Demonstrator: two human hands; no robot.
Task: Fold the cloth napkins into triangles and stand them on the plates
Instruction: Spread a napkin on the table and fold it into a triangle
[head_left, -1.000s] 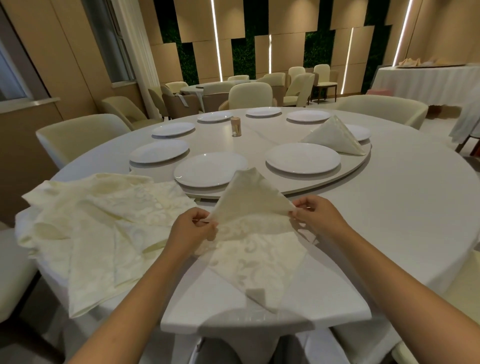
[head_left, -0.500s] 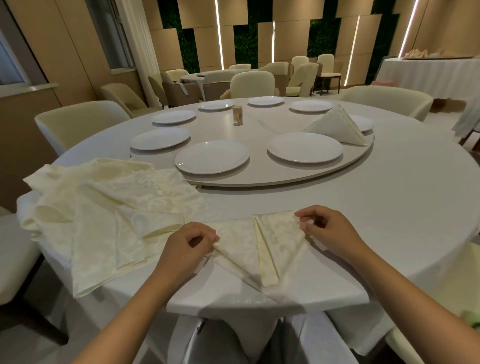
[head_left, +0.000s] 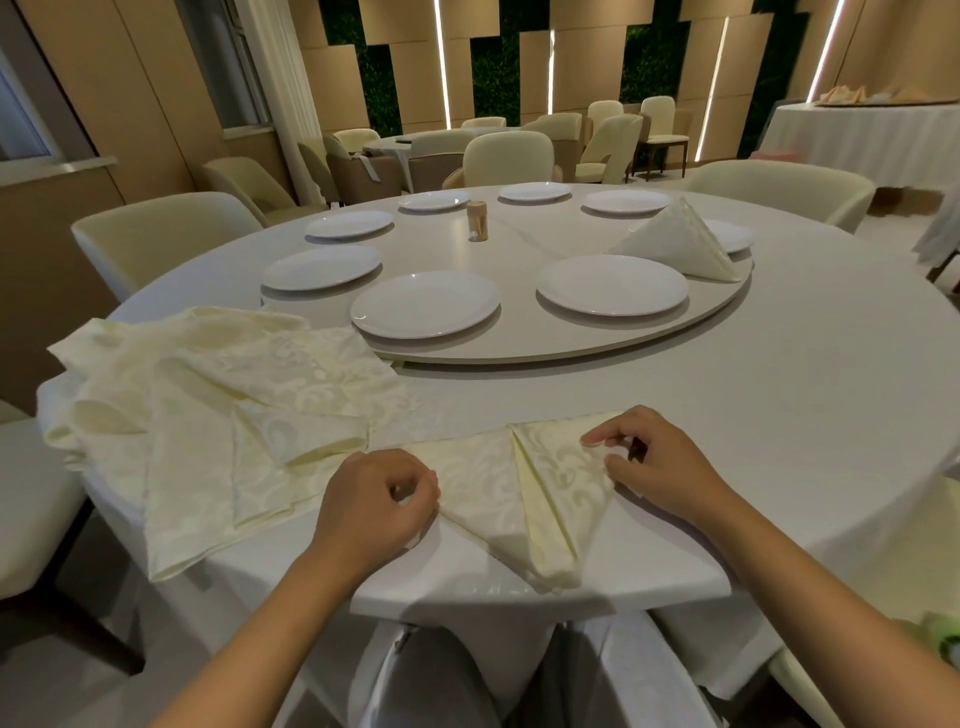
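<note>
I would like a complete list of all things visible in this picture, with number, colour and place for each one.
napkin being folded: 1, cream, flat at the near table edge, point toward the person
unfolded napkins: a pile, cream, left on the table; number unclear
standing napkin: 1, cream, on the far right plate
plates: 8 visible, white, around the turntable
turntable: 1, white, table centre
toothpick holder: 1, tan, on the turntable
round table: 1, white
chairs: several, cream, around the tables
left hand: pinches the napkin's left corner
right hand: pinches its right corner
</note>
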